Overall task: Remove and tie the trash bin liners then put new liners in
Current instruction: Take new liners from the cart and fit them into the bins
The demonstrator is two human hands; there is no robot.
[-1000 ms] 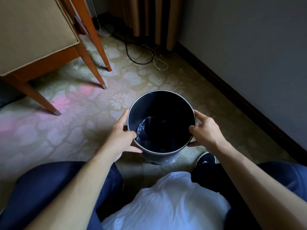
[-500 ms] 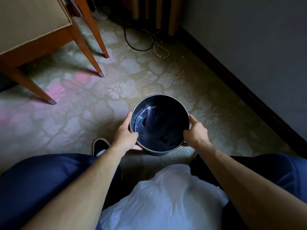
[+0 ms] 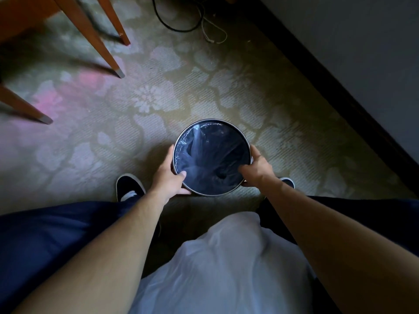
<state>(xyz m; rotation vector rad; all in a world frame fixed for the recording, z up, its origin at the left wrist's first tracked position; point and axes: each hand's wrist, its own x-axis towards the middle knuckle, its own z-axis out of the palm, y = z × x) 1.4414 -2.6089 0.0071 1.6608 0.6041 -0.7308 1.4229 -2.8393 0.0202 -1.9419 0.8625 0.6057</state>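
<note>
A round dark trash bin (image 3: 229, 193) with a silver rim stands on the carpet between my feet. A thin clear liner (image 3: 204, 155) lies loosely inside it, wrinkled against the dark wall. My left hand (image 3: 169, 175) grips the bin's left rim, thumb over the edge and inside. My right hand (image 3: 257, 169) grips the right rim, its thumb also reaching inside. A full white plastic bag (image 3: 226, 268) sits in my lap, close to the camera.
Wooden chair legs (image 3: 99, 46) stand at the upper left on the patterned carpet (image 3: 158, 103). Black and white cables (image 3: 199, 26) lie near the top. A dark baseboard (image 3: 340, 98) and grey wall run along the right. My dark shoes (image 3: 128, 186) flank the bin.
The view has risen and tilted down, so the bin looks smaller and farther below. Both hands have kept hold of the rim. My shoes have come into view.
</note>
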